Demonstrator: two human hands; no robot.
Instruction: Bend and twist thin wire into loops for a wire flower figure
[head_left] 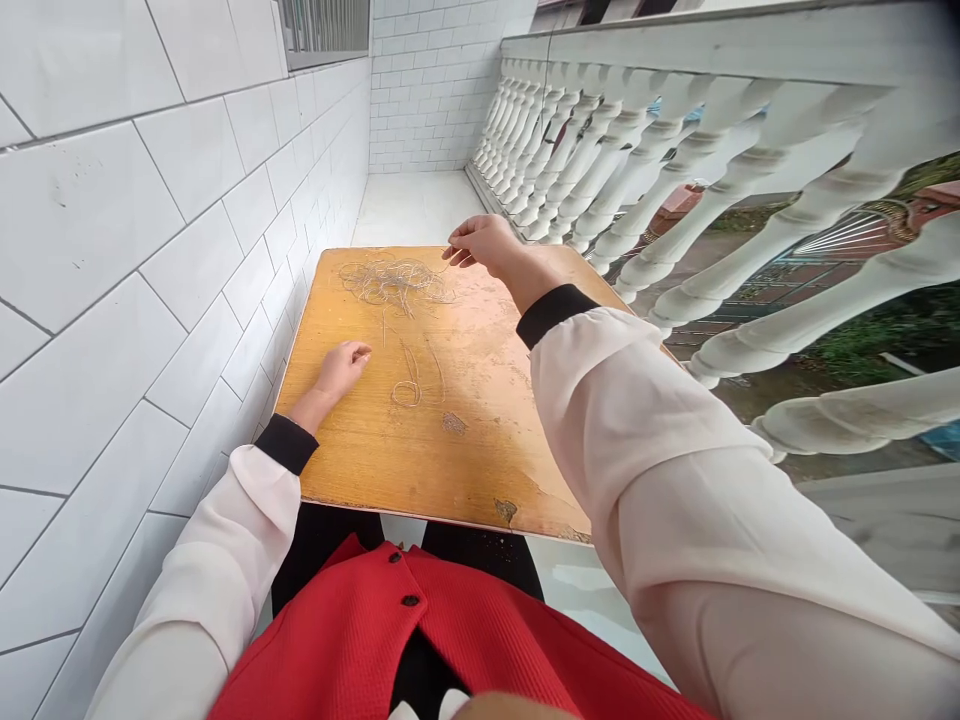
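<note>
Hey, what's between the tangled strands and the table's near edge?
In the head view, a few loose strands, a small loop and chipped patches show on the tabletop.

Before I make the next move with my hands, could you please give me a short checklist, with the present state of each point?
1. Tangled pile of thin, pale strands lies on the orange-brown wooden table: ok.
2. Strands in the pile are separated: not ok, they cross and tangle.
3. Small round loop of pale strand lies apart from the pile: ok.
4. Bare left hand is away from the pile: ok, near the table's left edge.
5. Bare right hand has a firm hold on a strand: cannot tell, too fine to see.
6. Tabletop is undamaged: not ok, rough chipped patch beyond the loop's near side.
</note>
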